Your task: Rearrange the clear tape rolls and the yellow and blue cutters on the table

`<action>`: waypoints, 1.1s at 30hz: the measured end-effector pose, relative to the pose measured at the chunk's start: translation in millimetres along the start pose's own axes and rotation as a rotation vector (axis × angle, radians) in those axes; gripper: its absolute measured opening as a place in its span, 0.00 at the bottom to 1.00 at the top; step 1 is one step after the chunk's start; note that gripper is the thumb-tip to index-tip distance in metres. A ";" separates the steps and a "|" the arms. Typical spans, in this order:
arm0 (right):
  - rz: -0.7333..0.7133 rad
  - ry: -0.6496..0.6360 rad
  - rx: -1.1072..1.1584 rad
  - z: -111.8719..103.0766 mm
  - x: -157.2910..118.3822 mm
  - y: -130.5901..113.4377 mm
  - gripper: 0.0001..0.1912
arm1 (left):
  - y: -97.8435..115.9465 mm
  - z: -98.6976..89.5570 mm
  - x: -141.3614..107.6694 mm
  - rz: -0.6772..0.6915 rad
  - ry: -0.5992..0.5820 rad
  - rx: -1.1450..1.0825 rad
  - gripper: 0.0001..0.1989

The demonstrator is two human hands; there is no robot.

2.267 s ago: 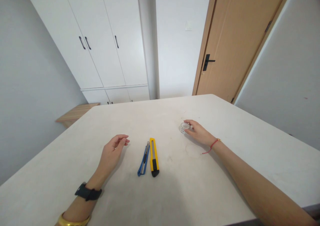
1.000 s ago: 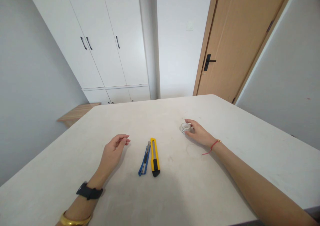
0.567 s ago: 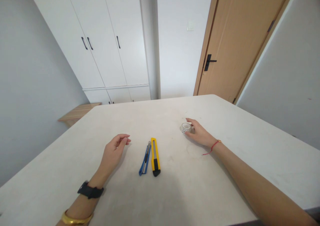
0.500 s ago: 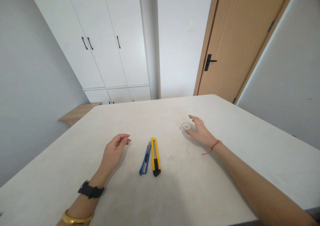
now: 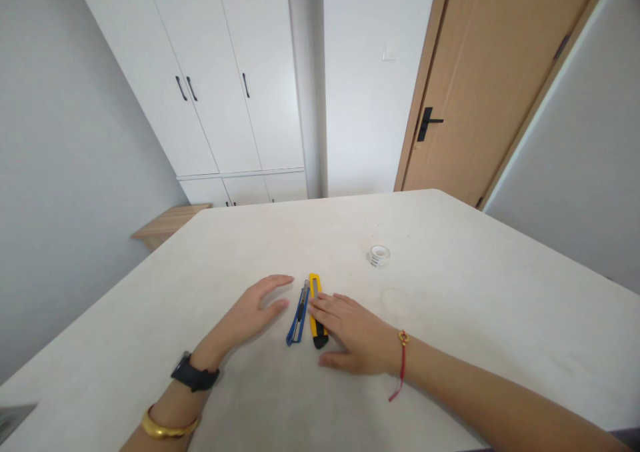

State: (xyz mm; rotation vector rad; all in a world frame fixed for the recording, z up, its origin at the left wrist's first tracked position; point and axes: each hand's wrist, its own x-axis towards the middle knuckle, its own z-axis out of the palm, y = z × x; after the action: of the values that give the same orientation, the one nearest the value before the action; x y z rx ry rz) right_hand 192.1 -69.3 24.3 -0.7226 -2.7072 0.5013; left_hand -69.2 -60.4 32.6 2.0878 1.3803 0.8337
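Note:
Two utility knives lie side by side on the white table, a blue one (image 5: 299, 319) on the left and a yellow one (image 5: 315, 329) with a black end on the right. My right hand (image 5: 353, 332) is over the yellow knife, fingertips on or just above its middle and thumb apart below. Left of the blue knife, my left hand (image 5: 255, 309) has thumb and fingers spread, with nothing between them. A small roll of clear tape (image 5: 380, 257) rests farther back, to the right, away from both hands.
The white table (image 5: 280, 239) stretches to its rounded far corners. Beyond it are white cabinets (image 5: 270, 119) and a wooden door (image 5: 470, 92). A wooden ledge (image 5: 170, 223) juts out at the far left. Something grey (image 5: 15, 420) shows at the lower left edge.
My right hand has left the tape roll and come left and nearer to the yellow knife. My left hand has moved right towards the blue knife and its fingers have opened.

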 end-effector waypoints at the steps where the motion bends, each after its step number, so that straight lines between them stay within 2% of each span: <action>1: 0.007 -0.005 -0.002 1.6 -0.4 1.2 0.39 | 2.8 1.1 -1.4 0.042 -0.105 0.022 0.25; 3: 0.020 -0.002 -0.007 1.0 -1.5 2.6 0.35 | 5.8 3.5 -3.3 0.091 -0.257 0.047 0.31; 4: 0.028 0.000 -0.011 -0.8 -2.8 2.4 0.34 | 5.7 4.6 -3.7 0.097 -0.290 0.057 0.33; 8: 0.086 0.012 -0.021 -14.0 -22.3 -1.2 0.32 | 0.3 4.5 -3.8 0.079 -0.283 0.099 0.35; 11: 0.152 0.076 -0.013 -24.3 -57.1 3.5 0.30 | -0.7 2.0 -5.2 0.087 -0.324 0.102 0.39; 16: 0.307 0.218 -0.017 -37.3 -125.8 31.9 0.30 | 5.6 1.6 -8.4 0.106 -0.401 0.120 0.43; 19: 0.378 0.235 -0.038 -43.5 -148.2 44.8 0.29 | 6.8 2.3 -8.5 0.107 -0.415 0.148 0.41; 27: 0.344 0.228 -0.008 -48.5 -148.7 42.3 0.29 | 2.3 4.7 -7.2 0.096 -0.439 0.203 0.38; 33: 0.337 0.229 0.032 -46.5 -152.2 43.6 0.29 | 14.7 14.4 -8.0 0.077 -0.405 0.196 0.39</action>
State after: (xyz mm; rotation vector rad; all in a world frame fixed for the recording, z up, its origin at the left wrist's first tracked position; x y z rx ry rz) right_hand 353.8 -101.8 19.7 -1.1603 -2.3704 0.5015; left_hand -52.0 -74.2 31.1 2.3091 1.2038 0.2841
